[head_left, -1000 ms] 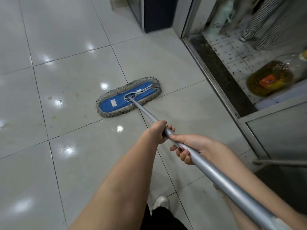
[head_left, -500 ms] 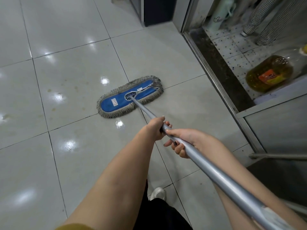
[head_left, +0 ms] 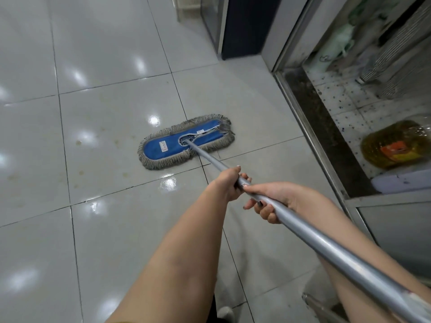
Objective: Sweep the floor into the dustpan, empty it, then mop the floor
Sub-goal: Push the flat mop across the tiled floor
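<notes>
At the bottom edge of the frame a pale shoe (head_left: pixel 224 313) peeks out between two bare forearms. The grey mop pole (head_left: pixel 326 249) runs from the lower right corner up toward the centre. The right grip (head_left: pixel 268 202) comes first along it, fingers curled under the pole and thumb on top. Touching it just ahead, the left grip (head_left: pixel 227 183) is wrapped round the pole from the left side. Both are closed on the pole, neither spread.

Farther on, at the centre of the frame, the blue mop head (head_left: pixel 184 143) with its grey fringe lies flat on the glossy tiled floor (head_left: pixel 105 241), across a grout line. To its left, in the middle left of the frame, faint yellowish spots (head_left: pixel 79 142) mark the tile. On the right, beyond a metal door track (head_left: pixel 310 127), sits a bottle of yellow liquid (head_left: pixel 394 145).

No dustpan or broom shows, so the work appears to be at the mopping step. The next move likely calls for drawing the head leftward over the spots with steady downward pressure, the head kept flat and clear of the door track.
</notes>
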